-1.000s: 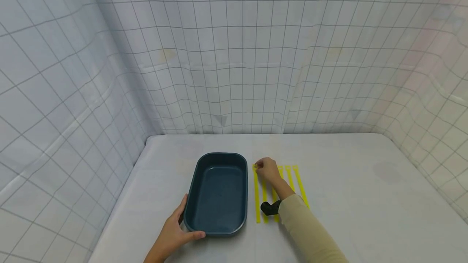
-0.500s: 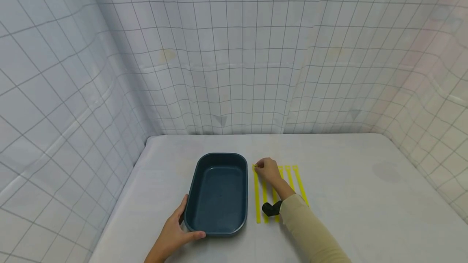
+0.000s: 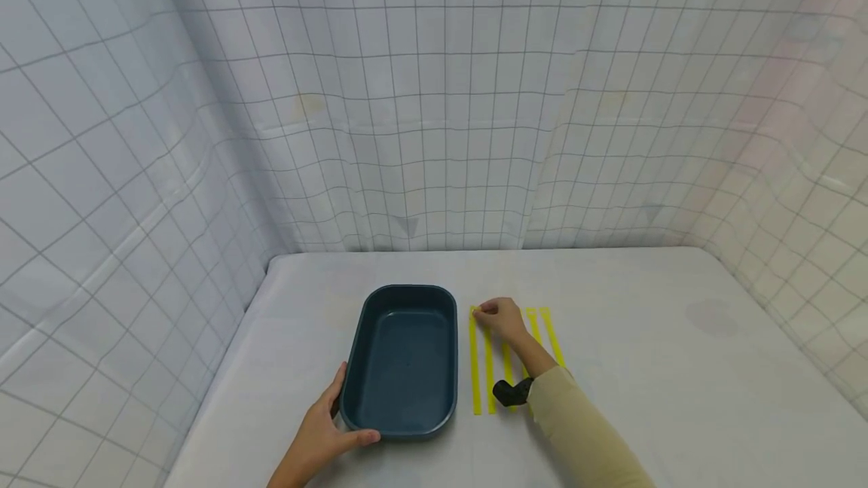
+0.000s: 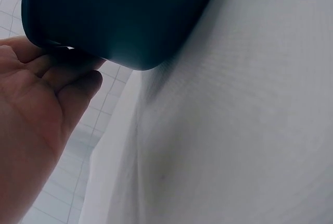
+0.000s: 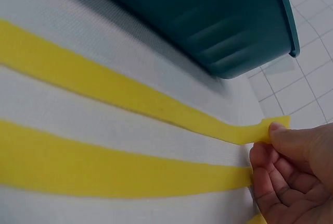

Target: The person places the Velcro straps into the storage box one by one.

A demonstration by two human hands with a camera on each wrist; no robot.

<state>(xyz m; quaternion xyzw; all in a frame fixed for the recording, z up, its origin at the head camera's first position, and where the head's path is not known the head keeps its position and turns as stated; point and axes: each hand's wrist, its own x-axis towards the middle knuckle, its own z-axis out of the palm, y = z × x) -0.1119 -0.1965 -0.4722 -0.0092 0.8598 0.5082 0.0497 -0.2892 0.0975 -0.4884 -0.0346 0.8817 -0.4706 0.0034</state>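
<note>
A deep, dark teal rectangular tub (image 3: 405,367) stands on the white-covered table. My left hand (image 3: 317,434) grips its near-left corner, thumb along the near side and fingers on the left wall. The left wrist view shows those fingers (image 4: 78,86) bent against the outside of the tub. Right of the tub, several flat yellow strips lie side by side. My right hand (image 3: 503,320) pinches the far end of the leftmost yellow strip (image 3: 475,367) between thumb and fingers. In the right wrist view that strip's tip (image 5: 255,132) is raised off the cloth. My right forearm partly covers the other strips.
The neighbouring yellow strip (image 5: 156,176) lies flat just under my right hand. A black band with a rounded knob (image 3: 511,393) sits at my right wrist, above the strips. White grid-patterned curtains (image 3: 434,134) enclose the table at the back and sides.
My right forearm and wrist have shifted slightly right, while the fingers stay at the leftmost strip's far end. The left hand and tub hold their places; the head view has tilted slightly.
</note>
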